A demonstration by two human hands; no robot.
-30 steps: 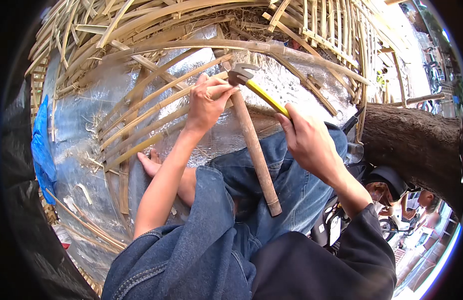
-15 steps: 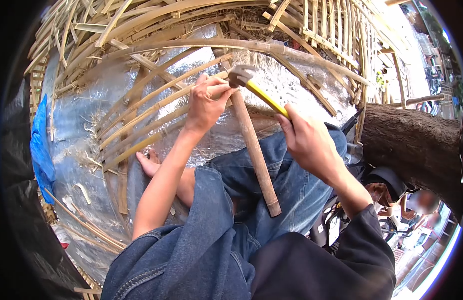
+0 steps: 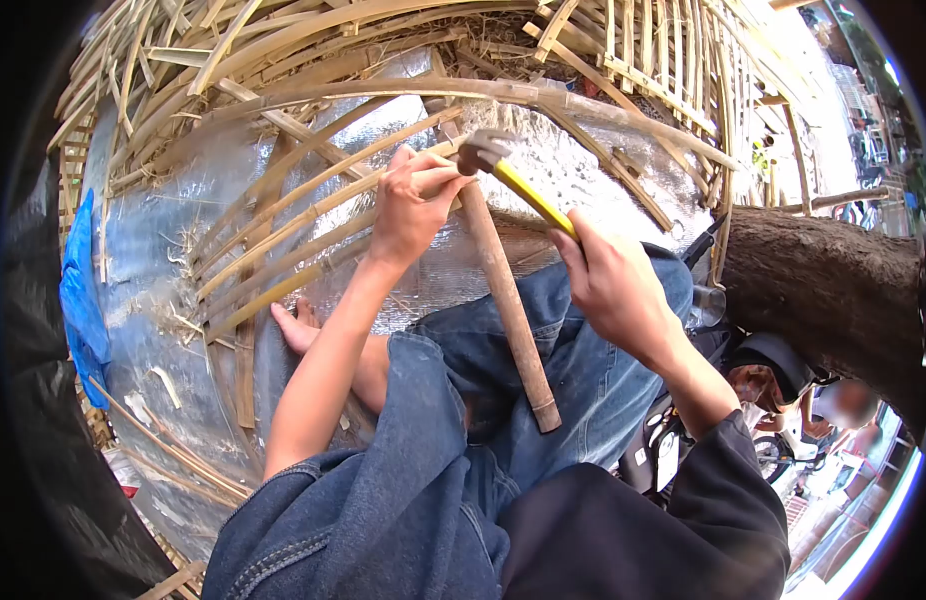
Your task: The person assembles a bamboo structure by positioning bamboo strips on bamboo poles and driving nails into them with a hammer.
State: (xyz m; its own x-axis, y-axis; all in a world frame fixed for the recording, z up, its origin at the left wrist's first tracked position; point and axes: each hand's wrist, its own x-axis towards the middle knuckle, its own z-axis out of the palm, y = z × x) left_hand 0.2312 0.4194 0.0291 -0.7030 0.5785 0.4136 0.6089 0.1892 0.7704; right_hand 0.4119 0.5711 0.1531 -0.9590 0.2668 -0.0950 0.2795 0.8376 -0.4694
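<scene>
My right hand (image 3: 615, 290) grips a claw hammer by its yellow handle (image 3: 533, 200). The hammer's metal head (image 3: 483, 150) is right beside the fingertips of my left hand (image 3: 413, 200). Those left fingers are pinched together at the upper end of a round wooden stick (image 3: 508, 290), where split bamboo strips (image 3: 323, 208) meet it. Whatever the pinch holds is hidden or too small to make out. The stick slants down across my jeans (image 3: 593, 370), and the strips fan out to the left.
A long curved bamboo pole (image 3: 383, 88) arches beyond my hands. Bamboo slats (image 3: 668, 50) are stacked behind it. Shiny foil sheeting (image 3: 153, 290) lies underneath, with a blue plastic sheet (image 3: 83, 290) at left. A thick tree trunk (image 3: 823, 290) stands at right, with a motorcycle and a person beyond.
</scene>
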